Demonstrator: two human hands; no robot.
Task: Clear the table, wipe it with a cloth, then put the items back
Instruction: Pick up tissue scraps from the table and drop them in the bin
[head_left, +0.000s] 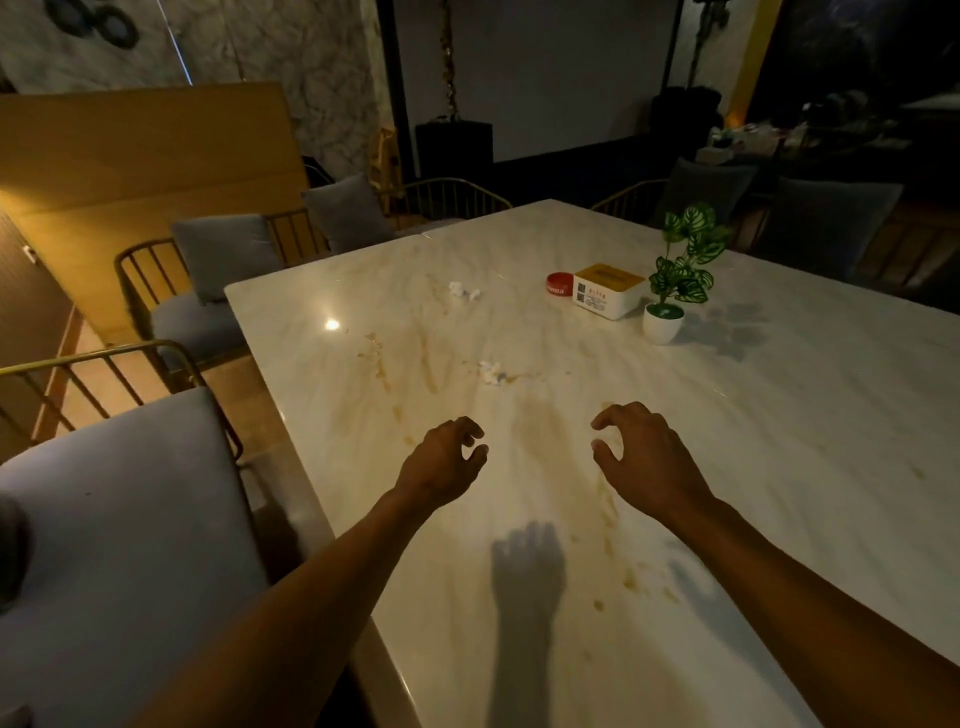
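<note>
Neither hand holds anything. The left hand (448, 457) hovers above the table (779, 441) with its fingers loosely curled, thumb and forefinger tips close together but pinching nothing. The right hand (647, 457) hangs beside it at the same height, fingers likewise bent in a relaxed claw, palm down. Both forearms reach in from the near edge, and their shadows fall on the pale marble top beneath them.

Brownish smears and drips streak the marble between and beyond the hands. Just past the hands lies a small crumpled tissue (491, 371); a second crumpled tissue (464, 291) sits farther off toward the left edge. Well beyond the right hand, three items stand in a close row: a red ashtray (559, 284), a white tissue box (607, 291) with a yellow lid just beside it, and a small potted plant (675, 280) in a white pot next to the box. No cloth shows.

Grey-cushioned chairs (223, 260) with metal frames line the left and far sides.
</note>
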